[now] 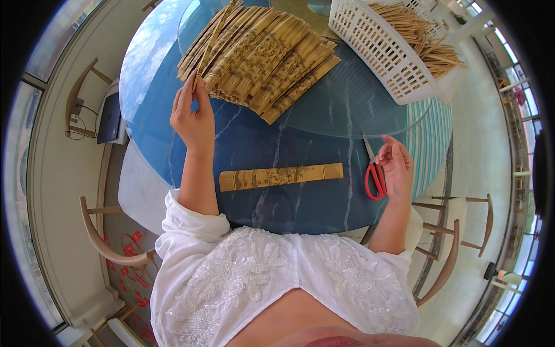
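Note:
My left hand (195, 118) is at the left end of a fanned pile of gold printed paper sleeves (272, 58). Its fingers pinch one narrow gold sleeve (215, 39), which slants up and away over the pile. In front of me another gold paper sleeve (283, 177) lies flat and crosswise on the table. To its right are red-handled scissors (376, 180), blades pointing away. My right hand (396, 165) hovers just right of the scissors, fingers loosely bent and apart, holding nothing; whether it touches the handles is unclear.
A round blue marble-look table (243, 214) carries a glass turntable (347, 124). On the far right a white plastic basket (378, 49) is heaped with wooden chopsticks (419, 34). Wooden chairs (448, 266) stand around. A dark laptop (108, 118) sits at the left.

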Available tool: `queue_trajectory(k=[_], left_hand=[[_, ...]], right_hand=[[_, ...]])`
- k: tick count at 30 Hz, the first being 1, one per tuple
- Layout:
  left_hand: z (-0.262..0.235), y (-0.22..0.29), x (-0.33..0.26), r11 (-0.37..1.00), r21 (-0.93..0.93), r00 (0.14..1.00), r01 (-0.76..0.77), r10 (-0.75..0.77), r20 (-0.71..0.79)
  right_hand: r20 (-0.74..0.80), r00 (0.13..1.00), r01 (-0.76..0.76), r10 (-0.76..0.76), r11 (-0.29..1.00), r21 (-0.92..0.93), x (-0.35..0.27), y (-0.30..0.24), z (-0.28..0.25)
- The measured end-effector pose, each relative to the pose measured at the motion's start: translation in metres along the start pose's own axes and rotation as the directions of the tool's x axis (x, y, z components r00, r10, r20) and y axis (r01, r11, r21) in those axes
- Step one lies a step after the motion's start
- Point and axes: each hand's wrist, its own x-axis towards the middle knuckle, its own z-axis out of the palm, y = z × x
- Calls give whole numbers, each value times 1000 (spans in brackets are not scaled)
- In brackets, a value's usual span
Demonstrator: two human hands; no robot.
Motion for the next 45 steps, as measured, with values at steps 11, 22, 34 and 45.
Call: queue_trajectory(k=[11, 22, 34, 45], left_hand=[[3, -33, -2, 938, 317, 980, -141, 88, 176], [3, 11, -5, 926, 90, 930, -367, 360, 78], [4, 47, -55, 910, -415, 138, -24, 414, 900], [0, 47, -56, 935, -351, 22, -52, 352, 936]], right_hand=[[230, 740, 470, -632, 241, -849, 111, -90, 18], [-246, 892, -363, 379, 276, -890, 301, -119, -120], [-342, 859, -477, 380, 353, -805, 272, -118, -91], [-348, 861, -477, 371, 351, -806, 270, -117, -84]])
